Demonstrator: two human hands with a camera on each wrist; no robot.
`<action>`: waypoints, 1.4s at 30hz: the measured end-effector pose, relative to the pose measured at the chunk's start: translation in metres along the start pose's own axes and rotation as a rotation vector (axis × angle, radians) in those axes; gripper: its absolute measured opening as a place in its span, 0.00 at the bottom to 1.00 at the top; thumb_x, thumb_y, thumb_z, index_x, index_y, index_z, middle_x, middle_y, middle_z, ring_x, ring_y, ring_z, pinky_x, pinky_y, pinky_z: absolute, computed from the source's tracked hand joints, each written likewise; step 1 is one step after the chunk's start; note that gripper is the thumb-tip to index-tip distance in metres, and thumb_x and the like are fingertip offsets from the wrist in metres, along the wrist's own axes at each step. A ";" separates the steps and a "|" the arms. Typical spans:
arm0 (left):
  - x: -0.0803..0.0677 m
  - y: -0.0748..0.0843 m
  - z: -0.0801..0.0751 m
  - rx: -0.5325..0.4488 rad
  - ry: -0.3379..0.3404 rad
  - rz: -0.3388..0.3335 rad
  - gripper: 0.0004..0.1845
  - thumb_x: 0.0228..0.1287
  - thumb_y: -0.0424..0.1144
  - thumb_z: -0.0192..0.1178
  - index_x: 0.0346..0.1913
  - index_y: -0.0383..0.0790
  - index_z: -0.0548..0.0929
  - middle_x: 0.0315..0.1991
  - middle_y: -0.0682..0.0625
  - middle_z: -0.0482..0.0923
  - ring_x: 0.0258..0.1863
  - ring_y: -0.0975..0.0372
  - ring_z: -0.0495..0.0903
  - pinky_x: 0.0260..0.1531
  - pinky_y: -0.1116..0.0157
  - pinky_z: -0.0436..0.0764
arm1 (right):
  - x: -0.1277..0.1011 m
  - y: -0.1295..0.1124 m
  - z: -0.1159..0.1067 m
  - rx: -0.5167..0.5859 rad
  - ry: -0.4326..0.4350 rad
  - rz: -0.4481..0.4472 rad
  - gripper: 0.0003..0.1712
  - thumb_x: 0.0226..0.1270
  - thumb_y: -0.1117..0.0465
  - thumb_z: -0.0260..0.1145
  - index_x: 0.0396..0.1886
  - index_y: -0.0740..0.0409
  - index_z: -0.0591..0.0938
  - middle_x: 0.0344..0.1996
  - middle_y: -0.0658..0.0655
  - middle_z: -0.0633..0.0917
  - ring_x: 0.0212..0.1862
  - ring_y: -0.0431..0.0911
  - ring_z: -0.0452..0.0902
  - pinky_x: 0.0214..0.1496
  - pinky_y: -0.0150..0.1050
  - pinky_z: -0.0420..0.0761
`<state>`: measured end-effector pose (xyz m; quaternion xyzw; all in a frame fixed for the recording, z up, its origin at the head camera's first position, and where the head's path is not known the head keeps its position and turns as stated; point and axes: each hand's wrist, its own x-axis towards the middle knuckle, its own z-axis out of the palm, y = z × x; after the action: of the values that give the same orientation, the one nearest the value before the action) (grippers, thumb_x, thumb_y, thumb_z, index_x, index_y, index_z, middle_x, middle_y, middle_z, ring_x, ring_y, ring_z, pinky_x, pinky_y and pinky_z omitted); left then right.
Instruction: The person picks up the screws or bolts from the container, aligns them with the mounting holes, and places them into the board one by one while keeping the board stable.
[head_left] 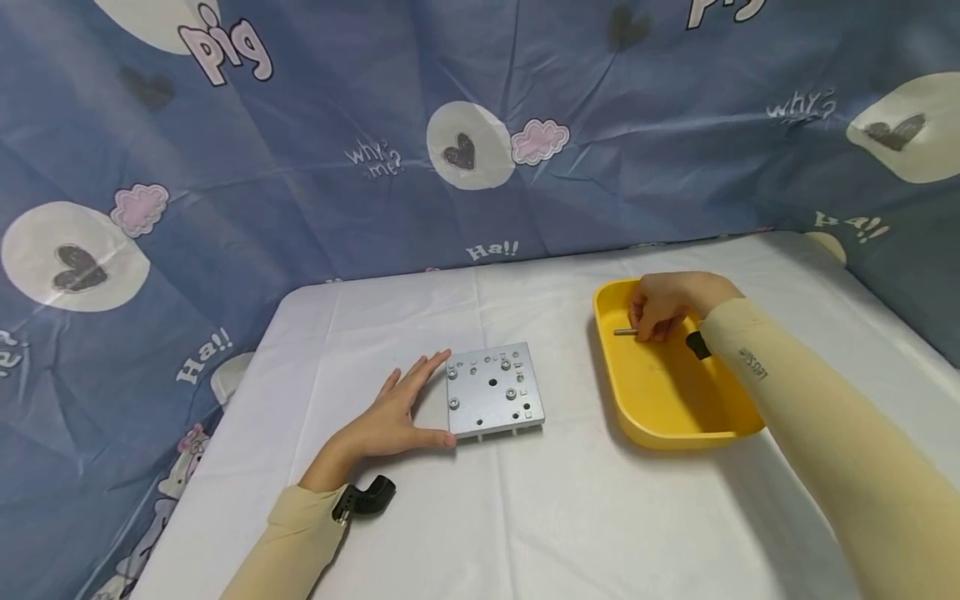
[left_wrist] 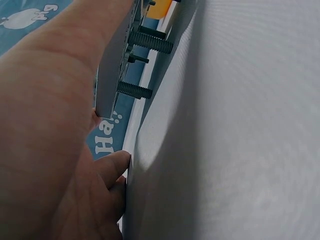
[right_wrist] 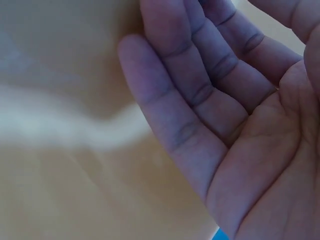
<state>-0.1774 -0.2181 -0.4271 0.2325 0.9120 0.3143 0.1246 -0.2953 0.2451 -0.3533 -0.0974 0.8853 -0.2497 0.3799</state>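
A square silver metal plate [head_left: 491, 408] with holes and several socket-head screws in its top lies in front of me. In the left wrist view, threaded screw shanks [left_wrist: 150, 42] stick out of its underside. My left hand [head_left: 393, 421] is spread along the plate's left side, its thumb at the near corner and a fingertip at the far corner. Inside a yellow tray [head_left: 637, 429], my right hand [head_left: 663, 304] pinches a short metal pin [head_left: 624, 332] that points left. The right wrist view shows curled fingers [right_wrist: 175, 115] while the pin is hidden there.
A white cloth [head_left: 465, 517] covers the table. Behind it hangs a blue printed curtain [head_left: 337, 217], which also runs down the left side. The tray's raised walls surround my right hand. A black wrist mount [head_left: 371, 497] sits on my left wrist.
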 end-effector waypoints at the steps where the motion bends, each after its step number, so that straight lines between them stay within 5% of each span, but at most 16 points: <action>1: 0.000 0.000 0.000 -0.003 0.002 0.003 0.68 0.51 0.60 0.84 0.88 0.62 0.49 0.89 0.43 0.50 0.89 0.42 0.42 0.85 0.36 0.31 | 0.000 0.000 -0.001 -0.001 0.000 -0.001 0.08 0.66 0.65 0.75 0.39 0.60 0.83 0.28 0.48 0.84 0.32 0.40 0.81 0.40 0.33 0.87; 12: 0.002 -0.001 0.000 0.002 -0.001 0.000 0.68 0.50 0.61 0.84 0.88 0.63 0.49 0.89 0.44 0.50 0.89 0.43 0.42 0.86 0.37 0.31 | -0.009 -0.009 -0.008 -0.003 0.013 0.028 0.09 0.68 0.61 0.76 0.40 0.59 0.84 0.28 0.48 0.86 0.31 0.39 0.80 0.39 0.31 0.85; 42: -0.002 -0.003 0.002 -0.015 0.016 0.026 0.68 0.48 0.65 0.83 0.88 0.62 0.50 0.88 0.41 0.51 0.89 0.41 0.42 0.85 0.34 0.32 | -0.035 -0.055 -0.034 -0.136 0.048 -0.076 0.10 0.69 0.58 0.74 0.44 0.58 0.85 0.32 0.51 0.90 0.35 0.41 0.84 0.43 0.35 0.89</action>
<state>-0.1764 -0.2198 -0.4299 0.2409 0.9074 0.3247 0.1148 -0.2962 0.2232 -0.2832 -0.1506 0.9048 -0.2058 0.3412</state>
